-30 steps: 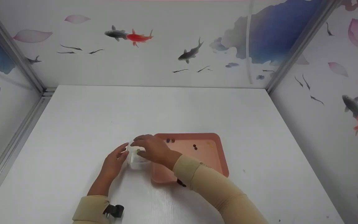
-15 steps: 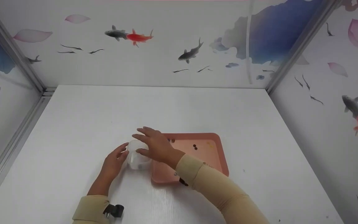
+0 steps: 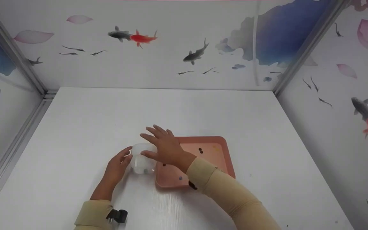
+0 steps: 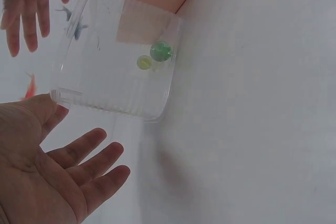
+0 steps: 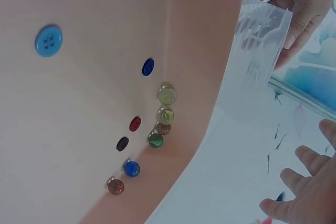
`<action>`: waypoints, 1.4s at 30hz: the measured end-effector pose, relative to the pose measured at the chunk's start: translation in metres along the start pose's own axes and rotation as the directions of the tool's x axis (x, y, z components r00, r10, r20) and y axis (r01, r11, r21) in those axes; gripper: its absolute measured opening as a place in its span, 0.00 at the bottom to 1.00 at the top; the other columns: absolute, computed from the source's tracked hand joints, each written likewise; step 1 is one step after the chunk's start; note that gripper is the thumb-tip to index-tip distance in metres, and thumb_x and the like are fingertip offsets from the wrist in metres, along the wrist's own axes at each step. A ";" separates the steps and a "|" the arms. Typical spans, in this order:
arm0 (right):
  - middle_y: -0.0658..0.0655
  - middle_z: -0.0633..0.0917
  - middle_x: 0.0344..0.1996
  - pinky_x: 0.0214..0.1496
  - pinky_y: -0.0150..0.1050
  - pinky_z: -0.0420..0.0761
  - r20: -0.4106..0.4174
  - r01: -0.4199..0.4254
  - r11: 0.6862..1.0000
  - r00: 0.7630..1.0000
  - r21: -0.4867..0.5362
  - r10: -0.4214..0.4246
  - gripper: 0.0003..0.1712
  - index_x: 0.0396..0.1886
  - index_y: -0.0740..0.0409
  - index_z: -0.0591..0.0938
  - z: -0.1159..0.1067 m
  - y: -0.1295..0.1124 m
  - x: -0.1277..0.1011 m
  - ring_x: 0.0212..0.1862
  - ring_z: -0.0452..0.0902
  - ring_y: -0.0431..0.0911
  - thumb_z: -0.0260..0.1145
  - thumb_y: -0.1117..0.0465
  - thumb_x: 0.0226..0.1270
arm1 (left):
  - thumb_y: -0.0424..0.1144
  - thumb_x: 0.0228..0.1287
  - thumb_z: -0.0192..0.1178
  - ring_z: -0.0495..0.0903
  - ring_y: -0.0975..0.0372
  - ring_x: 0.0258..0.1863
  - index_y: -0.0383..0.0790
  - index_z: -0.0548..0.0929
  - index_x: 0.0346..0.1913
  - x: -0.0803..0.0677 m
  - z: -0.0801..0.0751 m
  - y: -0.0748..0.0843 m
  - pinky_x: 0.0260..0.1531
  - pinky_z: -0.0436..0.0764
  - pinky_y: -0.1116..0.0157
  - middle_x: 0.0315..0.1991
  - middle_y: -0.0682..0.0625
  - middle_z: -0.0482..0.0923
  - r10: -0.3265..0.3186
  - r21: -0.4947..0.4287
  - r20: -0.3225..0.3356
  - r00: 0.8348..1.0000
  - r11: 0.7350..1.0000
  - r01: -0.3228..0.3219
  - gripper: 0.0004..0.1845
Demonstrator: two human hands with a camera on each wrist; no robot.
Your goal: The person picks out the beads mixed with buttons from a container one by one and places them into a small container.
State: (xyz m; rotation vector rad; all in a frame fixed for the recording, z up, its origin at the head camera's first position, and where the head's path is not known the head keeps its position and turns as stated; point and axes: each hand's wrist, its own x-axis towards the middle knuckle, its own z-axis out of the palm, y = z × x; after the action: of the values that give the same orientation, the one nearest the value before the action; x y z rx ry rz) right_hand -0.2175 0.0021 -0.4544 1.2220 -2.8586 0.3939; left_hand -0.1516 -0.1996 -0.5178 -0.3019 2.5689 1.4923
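Observation:
A clear plastic box [image 3: 141,167] stands at the left side of the pink tray [image 3: 203,138]. A green marble [image 4: 161,51] and a smaller yellow-green marble [image 4: 144,62] lie at its bottom. My left hand [image 3: 115,167] touches the box's left side near the rim with thumb and forefinger, its other fingers spread free in the left wrist view. Over the box's right edge and the tray's left part, my right hand [image 3: 169,148] is spread with nothing in its fingers.
Inside the tray, the right wrist view shows several loose marbles, among them a blue marble [image 5: 132,168] and a brown marble [image 5: 116,186]. Buttons lie there too, including a light blue button [image 5: 49,40] and a red button [image 5: 135,124]. Patterned walls [image 3: 171,73] enclose the table.
My right hand has let go of a small yellow-green marble over the box, spread its fingers and drawn back up and to the right. The left hand and box stay put.

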 end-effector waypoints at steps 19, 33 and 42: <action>0.52 0.61 0.74 0.72 0.61 0.55 -0.040 -0.054 0.985 0.997 0.165 0.062 0.37 0.73 0.44 0.64 -0.017 0.022 -0.011 0.76 0.51 0.51 0.55 0.36 0.70 | 0.46 0.77 0.46 0.64 0.42 0.68 0.44 0.61 0.73 0.003 0.002 -0.001 0.63 0.67 0.44 0.69 0.36 0.63 0.015 0.015 -0.012 1.000 1.000 -0.015 0.26; 0.56 0.66 0.71 0.70 0.58 0.61 -0.091 -0.024 0.947 0.994 0.322 0.057 0.34 0.71 0.52 0.67 -0.020 0.042 -0.021 0.72 0.59 0.53 0.57 0.43 0.72 | 0.43 0.77 0.45 0.63 0.42 0.68 0.44 0.62 0.73 0.000 0.004 0.000 0.62 0.69 0.45 0.69 0.36 0.63 0.002 -0.010 -0.016 1.000 1.000 -0.002 0.25; 0.57 0.66 0.71 0.72 0.54 0.61 -0.077 -0.050 0.885 0.992 0.463 0.096 0.32 0.71 0.53 0.67 -0.025 0.051 -0.029 0.73 0.58 0.53 0.59 0.48 0.72 | 0.44 0.77 0.45 0.63 0.43 0.68 0.45 0.61 0.73 0.001 0.003 -0.001 0.62 0.69 0.45 0.70 0.37 0.62 0.005 -0.029 -0.016 1.000 1.000 -0.005 0.25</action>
State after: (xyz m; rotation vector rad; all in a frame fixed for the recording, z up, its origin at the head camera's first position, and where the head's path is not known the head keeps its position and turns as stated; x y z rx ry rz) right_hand -0.2363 0.0621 -0.4443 1.0983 -2.8188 1.1581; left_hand -0.1519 -0.1974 -0.5209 -0.3128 2.5643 1.5357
